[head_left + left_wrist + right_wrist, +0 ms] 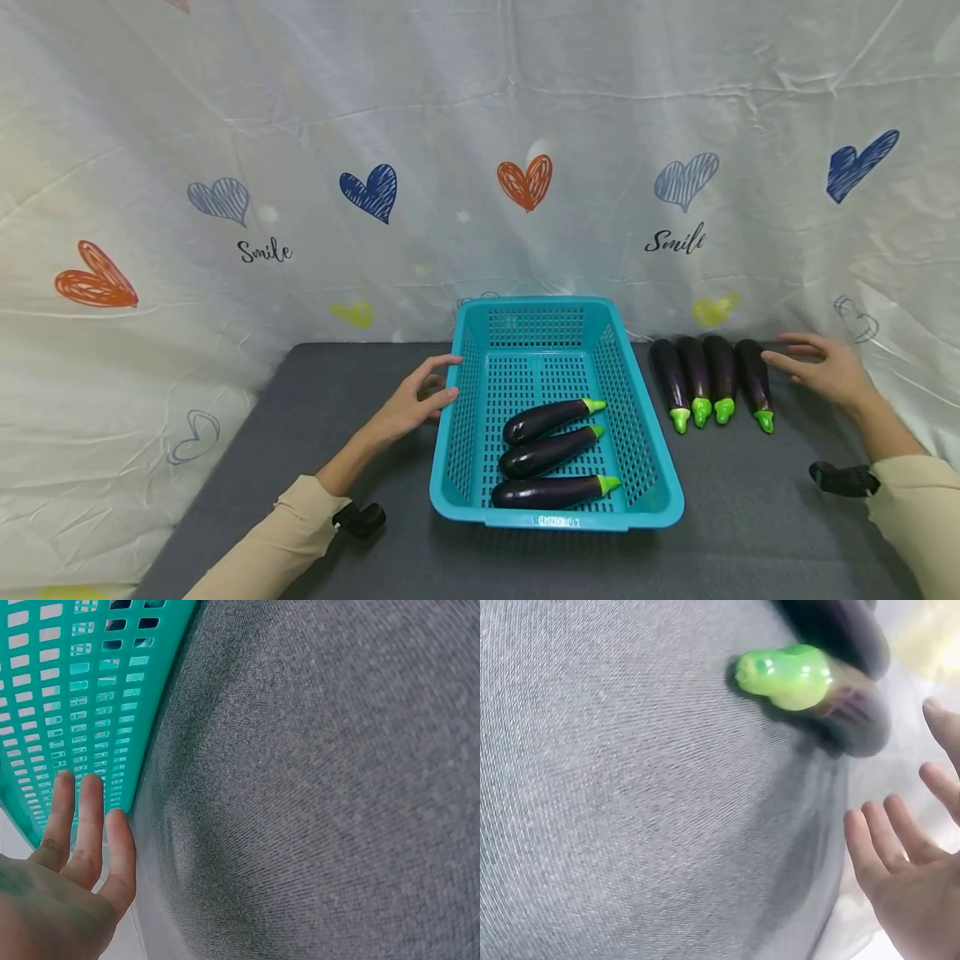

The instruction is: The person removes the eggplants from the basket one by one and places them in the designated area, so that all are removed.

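Observation:
A turquoise plastic basket (557, 521) stands on the table with three dark eggplants in it; the nearest eggplant (547, 492) lies along its front. My left hand (408, 404) is at the basket's left side, fingers extended along the outside of the perforated wall (82, 697) and fingertips at or close to it. Right of the basket lie several eggplants in a row, green stems toward me. Beside the rightmost eggplant (753, 379) is my right hand (828, 371), its fingers spread and holding nothing. In the right wrist view a gap shows between the fingers and that eggplant's body (862, 724).
A dark grey cloth (352, 367) covers the table. Behind it and at both sides hangs a white curtain (450, 83) printed with hearts and "Smile". The other eggplants (693, 375) of the row lie close together between the basket and the rightmost one.

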`<state>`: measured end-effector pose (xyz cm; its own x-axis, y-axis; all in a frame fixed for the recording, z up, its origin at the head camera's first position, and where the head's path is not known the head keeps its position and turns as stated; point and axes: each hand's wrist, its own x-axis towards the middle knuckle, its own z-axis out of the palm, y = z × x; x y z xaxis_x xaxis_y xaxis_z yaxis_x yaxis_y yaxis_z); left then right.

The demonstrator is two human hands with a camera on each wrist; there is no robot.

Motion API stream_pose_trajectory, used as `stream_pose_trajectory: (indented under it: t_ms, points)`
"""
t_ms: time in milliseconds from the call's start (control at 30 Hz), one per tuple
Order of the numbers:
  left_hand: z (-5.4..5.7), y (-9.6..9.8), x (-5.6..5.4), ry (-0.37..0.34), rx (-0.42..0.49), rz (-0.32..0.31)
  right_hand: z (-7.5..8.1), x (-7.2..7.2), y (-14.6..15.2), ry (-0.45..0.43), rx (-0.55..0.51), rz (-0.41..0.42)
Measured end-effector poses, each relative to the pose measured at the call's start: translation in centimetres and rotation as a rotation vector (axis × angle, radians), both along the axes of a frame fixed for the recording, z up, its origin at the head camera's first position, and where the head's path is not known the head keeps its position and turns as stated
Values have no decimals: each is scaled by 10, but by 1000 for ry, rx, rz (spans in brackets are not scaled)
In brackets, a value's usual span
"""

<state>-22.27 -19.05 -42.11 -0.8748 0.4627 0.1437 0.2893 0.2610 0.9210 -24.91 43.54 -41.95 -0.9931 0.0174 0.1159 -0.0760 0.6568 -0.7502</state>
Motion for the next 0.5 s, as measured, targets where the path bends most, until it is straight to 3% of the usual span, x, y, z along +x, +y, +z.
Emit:
stream_pose_trajectory:
  t_ms: [333, 500]
  points:
    - [0, -1, 0, 9, -16, 16, 23, -1, -25, 105, -16, -53]
    - [1, 0, 1, 16, -20, 10, 36, -1, -45, 149, -62, -28]
